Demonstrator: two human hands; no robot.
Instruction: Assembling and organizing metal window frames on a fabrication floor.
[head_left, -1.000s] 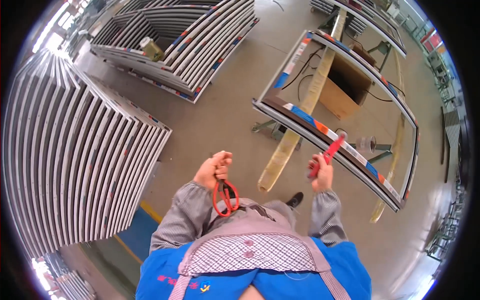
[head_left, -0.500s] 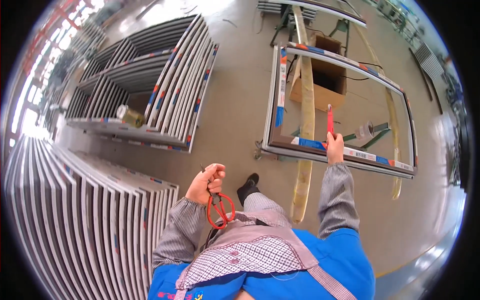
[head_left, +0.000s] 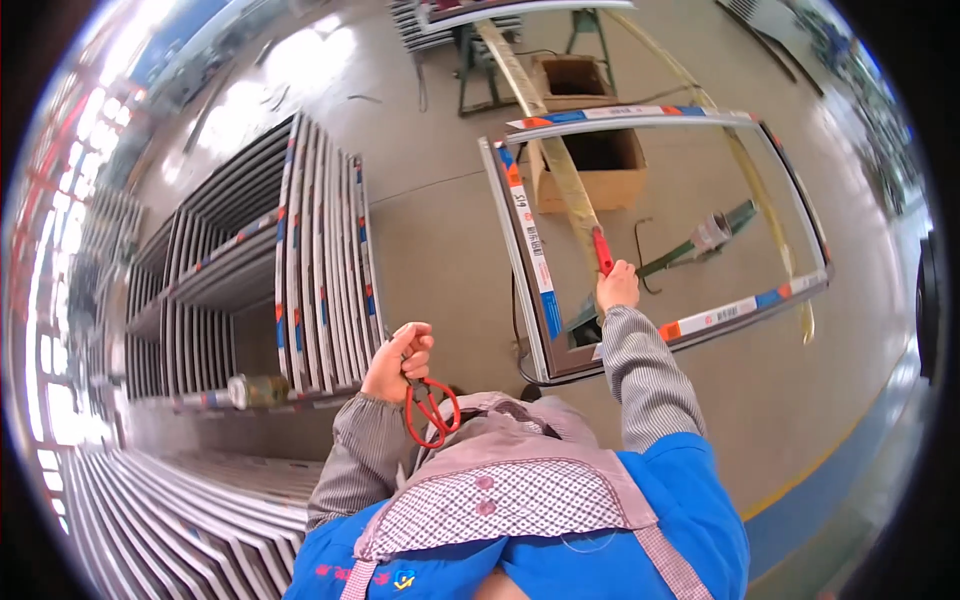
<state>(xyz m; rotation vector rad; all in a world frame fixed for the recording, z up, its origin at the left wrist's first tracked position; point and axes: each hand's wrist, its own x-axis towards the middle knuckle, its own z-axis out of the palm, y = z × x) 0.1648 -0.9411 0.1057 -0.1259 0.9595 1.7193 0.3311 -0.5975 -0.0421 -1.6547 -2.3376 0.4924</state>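
My left hand (head_left: 398,362) is closed around red-handled scissors (head_left: 434,414), with the loops hanging below the fist and the blades mostly hidden in it. My right hand (head_left: 618,286) grips a slim red tool (head_left: 602,250) that points up and away; I cannot make out its exact kind. That hand is over the near left part of a rectangular window frame (head_left: 533,240), whose grey and brown bars carry blue, white and orange tape. The frame lies on two long padded rails (head_left: 570,185).
An open cardboard box (head_left: 600,188) stands on the floor beyond the frame. A green support (head_left: 668,260) shows through its opening, with a tape roll (head_left: 712,234) on it. Stacked frames (head_left: 325,270) stand at left, with a jar (head_left: 256,391) on a lower bar. More frames (head_left: 170,520) lean nearest me.
My view has shifted, and the frame now appears nearer and turned. My right hand with the red tool has come leftward along the frame. My left hand still holds the scissors.
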